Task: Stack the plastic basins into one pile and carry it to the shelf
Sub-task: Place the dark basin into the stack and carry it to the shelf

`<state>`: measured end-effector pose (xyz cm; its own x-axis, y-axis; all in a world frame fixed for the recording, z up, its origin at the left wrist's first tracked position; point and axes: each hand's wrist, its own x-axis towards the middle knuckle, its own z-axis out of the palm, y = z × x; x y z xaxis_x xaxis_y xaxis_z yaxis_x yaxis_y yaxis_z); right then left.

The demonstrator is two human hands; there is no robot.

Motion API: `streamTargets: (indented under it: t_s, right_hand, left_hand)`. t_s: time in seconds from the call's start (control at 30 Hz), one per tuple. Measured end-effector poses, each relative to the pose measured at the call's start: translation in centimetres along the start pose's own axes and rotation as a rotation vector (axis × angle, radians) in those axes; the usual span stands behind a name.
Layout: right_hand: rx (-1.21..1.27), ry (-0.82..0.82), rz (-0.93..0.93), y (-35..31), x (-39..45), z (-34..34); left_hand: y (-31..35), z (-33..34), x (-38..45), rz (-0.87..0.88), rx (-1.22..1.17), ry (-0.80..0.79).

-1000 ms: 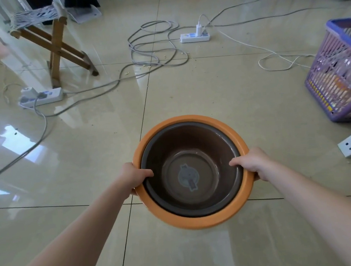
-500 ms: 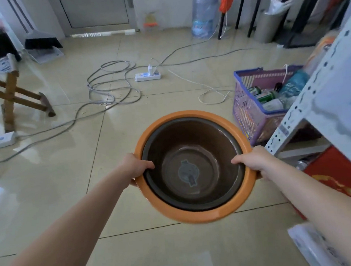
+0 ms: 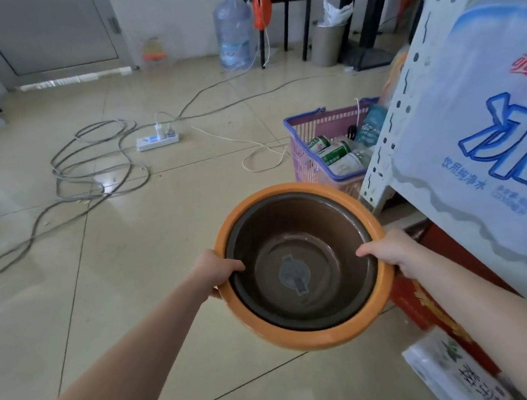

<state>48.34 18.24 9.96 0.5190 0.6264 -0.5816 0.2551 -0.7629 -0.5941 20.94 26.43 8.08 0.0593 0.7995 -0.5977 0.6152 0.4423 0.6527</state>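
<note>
Two nested basins: one round brown plastic basin (image 3: 298,260) inside one orange plastic basin (image 3: 310,335). My left hand (image 3: 212,271) and right hand (image 3: 389,250) each clamp the rims.

There is a single view, from a wide-angle camera worn on the person's head, facing forward and down. Both bare forearms enter from the bottom edge and converge near the centre, so the left hand (image 3: 216,271) and right hand (image 3: 387,250) and the stacked basins (image 3: 309,332) they grip sit close beneath the lens and fill the lower middle. The tiled floor (image 3: 135,273) slopes away to the far wall and the grey door (image 3: 44,34) at the top edge. The white shelf upright (image 3: 405,94) crowds the right edge, very near and bowed by the lens. No second view exists, so nothing is shared.
</note>
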Motion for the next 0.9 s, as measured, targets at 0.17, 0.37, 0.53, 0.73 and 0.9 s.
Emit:
streamTargets:
  t_s: [0.17, 0.37, 0.53, 0.73, 0.9]
  right_hand:
    - [0.031, 0.071, 0.035, 2.3, 3.5, 1.5]
    - [0.032, 0.075, 0.087, 3.8, 6.3, 3.9]
    - [0.040, 0.056, 0.130, 4.4, 8.0, 5.2]
    - [0.031, 0.066, 0.144, 5.3, 9.4, 6.3]
    - [0.043, 0.085, 0.129, 5.8, 9.9, 6.7]
  left_hand:
    - [-0.7, 2.7, 4.9, -0.040, 0.061, -0.052]
    - [-2.0, 3.6, 8.5, -0.042, 0.107, -0.069]
    - [-2.8, 4.1, 10.1, -0.057, 0.125, -0.082]
    - [-3.6, 4.8, 11.2, -0.063, 0.099, -0.091]
    - [-3.5, 4.7, 11.8, -0.037, 0.137, -0.054]
